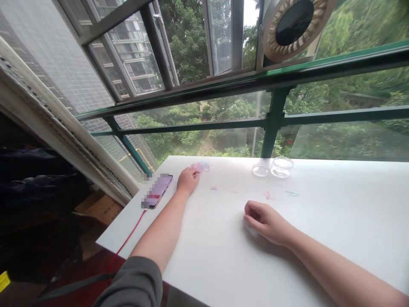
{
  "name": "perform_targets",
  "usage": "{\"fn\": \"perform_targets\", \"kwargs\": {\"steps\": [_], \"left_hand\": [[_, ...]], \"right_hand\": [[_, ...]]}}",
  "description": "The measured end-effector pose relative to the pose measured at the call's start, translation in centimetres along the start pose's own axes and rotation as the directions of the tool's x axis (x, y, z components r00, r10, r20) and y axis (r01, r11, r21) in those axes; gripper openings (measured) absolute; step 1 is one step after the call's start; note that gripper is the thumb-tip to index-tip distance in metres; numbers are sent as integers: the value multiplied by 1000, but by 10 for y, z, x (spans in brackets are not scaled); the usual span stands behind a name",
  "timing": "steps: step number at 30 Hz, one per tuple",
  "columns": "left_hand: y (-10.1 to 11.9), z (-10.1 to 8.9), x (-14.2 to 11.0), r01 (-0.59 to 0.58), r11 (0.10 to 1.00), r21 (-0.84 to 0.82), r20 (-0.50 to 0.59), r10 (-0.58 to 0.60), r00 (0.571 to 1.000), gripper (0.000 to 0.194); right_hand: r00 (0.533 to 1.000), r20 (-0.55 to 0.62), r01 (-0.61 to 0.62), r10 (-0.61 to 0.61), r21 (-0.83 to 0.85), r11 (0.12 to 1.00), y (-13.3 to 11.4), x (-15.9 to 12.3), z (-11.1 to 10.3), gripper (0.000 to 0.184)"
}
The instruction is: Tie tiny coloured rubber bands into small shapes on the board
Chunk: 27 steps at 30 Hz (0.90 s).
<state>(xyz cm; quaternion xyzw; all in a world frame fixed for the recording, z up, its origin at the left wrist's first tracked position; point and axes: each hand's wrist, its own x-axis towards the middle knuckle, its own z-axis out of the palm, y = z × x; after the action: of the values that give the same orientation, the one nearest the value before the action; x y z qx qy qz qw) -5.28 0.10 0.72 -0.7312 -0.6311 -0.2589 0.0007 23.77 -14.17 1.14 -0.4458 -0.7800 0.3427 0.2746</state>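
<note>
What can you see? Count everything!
Flat tabletop: one, white, centre
Pile of thin loops: one, pink, blue, tabletop's far left
Loose thin loops: several, pink, orange, green, middle
Round clear containers: two, colourless, far edge
Rectangular phone: one, purple screen, left
Thin cable: one, red, at phone
Round ribbed device: one, beige, black, top right
Metal railing: one, green, behind tabletop
Window frames: several, grey, top
Leafy trees: many, green, outside
Brick wall: one, grey, left
Slanting strip: one, cream, left
Cardboard box: one, brown, left
Sleeve: one, dark grey, left arm
Left grip: one, bare, at pile
Right grip: one, bare, over tabletop
</note>
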Motion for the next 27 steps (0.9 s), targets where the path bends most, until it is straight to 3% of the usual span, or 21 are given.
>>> {"fn": "perform_targets", "kwargs": {"steps": [13,19,27], "left_hand": [[9,-18,34,-159,981,110,210,133,969,19],[7,-23,34,-121,990,78,246,99,964,21],[5,-29,31,-26,999,21,212,21,977,21]], "right_hand": [[1000,-6,24,-24,13,1000,-2,1,0,12],[999,-9,35,-34,18,999,0,2,1,11],[999,-19,45,-45,9,999,1,3,2,10]]}}
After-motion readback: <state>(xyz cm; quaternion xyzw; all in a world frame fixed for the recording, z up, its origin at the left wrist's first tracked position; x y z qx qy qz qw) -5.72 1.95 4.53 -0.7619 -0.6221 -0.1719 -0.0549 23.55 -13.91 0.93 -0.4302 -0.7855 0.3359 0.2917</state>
